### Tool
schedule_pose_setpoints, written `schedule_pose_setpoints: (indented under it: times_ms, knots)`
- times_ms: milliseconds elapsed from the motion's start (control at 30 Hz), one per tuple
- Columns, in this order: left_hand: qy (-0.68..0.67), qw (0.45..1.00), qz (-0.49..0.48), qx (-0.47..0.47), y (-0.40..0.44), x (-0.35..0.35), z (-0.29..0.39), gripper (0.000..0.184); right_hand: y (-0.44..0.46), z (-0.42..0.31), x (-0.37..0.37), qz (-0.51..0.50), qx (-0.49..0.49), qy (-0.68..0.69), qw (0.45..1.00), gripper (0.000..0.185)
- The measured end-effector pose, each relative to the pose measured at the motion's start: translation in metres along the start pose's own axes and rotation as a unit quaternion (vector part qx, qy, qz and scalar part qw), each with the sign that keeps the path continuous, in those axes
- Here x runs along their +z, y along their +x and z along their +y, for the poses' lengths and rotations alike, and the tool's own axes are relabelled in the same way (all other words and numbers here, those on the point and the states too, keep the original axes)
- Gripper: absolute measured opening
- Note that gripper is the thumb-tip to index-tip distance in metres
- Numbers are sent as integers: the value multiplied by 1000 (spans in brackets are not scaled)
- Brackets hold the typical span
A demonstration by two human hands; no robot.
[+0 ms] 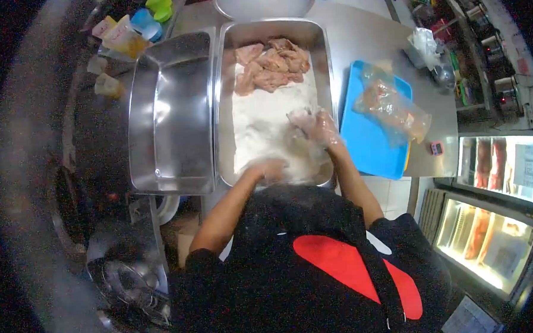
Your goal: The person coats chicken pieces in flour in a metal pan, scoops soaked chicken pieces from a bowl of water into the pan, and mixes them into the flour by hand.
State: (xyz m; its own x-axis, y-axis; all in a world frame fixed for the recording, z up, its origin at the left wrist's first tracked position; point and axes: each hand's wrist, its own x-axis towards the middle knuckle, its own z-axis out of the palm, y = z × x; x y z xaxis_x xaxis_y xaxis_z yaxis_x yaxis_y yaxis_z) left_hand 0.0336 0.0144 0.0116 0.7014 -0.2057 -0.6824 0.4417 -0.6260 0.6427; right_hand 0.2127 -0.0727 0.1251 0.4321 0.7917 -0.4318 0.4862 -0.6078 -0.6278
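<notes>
A deep steel pan point(222, 118) holds a bed of white flour point(270, 113), with several pieces of raw chicken point(271, 68) piled at its far end. My right hand point(321, 128), in a clear plastic glove dusted white, is over the flour by the pan's right wall. Its fingers are smeared by motion and flour. My left hand point(271, 169) is low at the near end of the pan, blurred, with its fingers hidden in the flour. Whether either hand holds anything cannot be made out.
An unfilled steel pan point(184, 122) adjoins on the left. To the right, a blue tray point(369, 144) bears a clear plastic bag point(391, 104) with some meat in it. A small pink timer point(436, 148) lies near the counter's edge. Lit glass-door fridges point(487, 240) stand at right.
</notes>
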Motion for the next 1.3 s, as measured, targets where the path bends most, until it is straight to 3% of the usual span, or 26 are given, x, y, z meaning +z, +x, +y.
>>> schedule_pose_setpoints:
  times_ms: [67, 133, 167, 267, 300, 367, 467, 500, 600, 633, 700, 800, 867, 900, 933, 967, 1033, 1067, 1100, 1167, 1200, 1267, 1300]
  knots:
    - [-76, 996, 4, -35, -26, -21, 17, 68, 16, 43, 33, 35, -88, 279, 956, 31]
    - [-49, 987, 140, -69, -9, -21, -15, 68, 24, 60, 49, 83, -165, 343, 921, 33]
    - [-33, 968, 231, -98, 4, -24, -34, 68, 22, 61, 54, 113, -192, 275, 935, 30]
    - [77, 878, 452, -136, 26, -58, -37, 69, -8, 30, 36, 132, -157, 183, 962, 22]
    - [120, 844, 502, -143, 27, -69, -26, 70, -16, 16, 29, 118, -121, 223, 960, 23]
    - [160, 843, 512, -46, 62, -69, -47, 78, -10, 26, 40, 130, -88, 229, 961, 23]
    - [272, 896, 322, -136, 58, -76, -13, 77, 14, 76, 67, 165, -56, 166, 971, 22]
    - [249, 905, 334, -87, 33, -78, 5, 67, 8, 69, 58, 143, -23, 175, 974, 21]
    - [180, 914, 362, -28, 43, -44, -16, 60, -16, 32, 34, 113, 2, 305, 945, 20]
    - [184, 926, 328, -43, 49, -32, -23, 62, -20, 22, 29, 108, -2, 364, 925, 20]
    - [194, 944, 257, -69, 47, -26, -17, 67, -6, 32, 33, 128, -17, 306, 943, 21]
    - [52, 970, 235, -10, 1, -36, 12, 56, -2, 42, 35, 156, -69, 252, 953, 22]
    - [-172, 920, 335, 111, 12, -25, -18, 46, -4, 40, 31, 162, -84, 249, 951, 25]
    - [-384, 859, 306, 142, -8, -45, 0, 46, -7, 30, 26, 157, -79, 256, 951, 28]
    - [-577, 754, 265, 165, -20, -56, 11, 46, -11, 21, 21, 152, -73, 263, 950, 32]
    - [-649, 682, 315, 124, -8, -46, 13, 49, -9, 14, 32, 185, -108, 188, 958, 30]
    - [-591, 689, 416, 57, 23, -30, 25, 52, -8, -4, 75, 311, -236, -41, 920, 26]
    - [-553, 688, 469, 33, 31, -39, 32, 54, -5, -8, 80, 308, -251, -37, 917, 24]
    - [-595, 654, 461, 77, 31, -44, 28, 52, 9, 2, 75, 229, -194, 68, 952, 22]
    - [-769, 530, 306, 187, 26, -53, 13, 48, 30, 11, 68, 148, -132, 181, 963, 21]
    - [-825, 473, 228, 207, 23, -55, 9, 46, 27, 5, 72, 155, -121, 199, 960, 22]
    - [-859, 435, 200, 182, 21, -55, 7, 42, 24, -8, 80, 113, -172, -135, 969, 28]
    - [-848, 454, 239, 132, 11, -57, 14, 42, 46, 15, 101, 187, -281, -258, 905, 23]
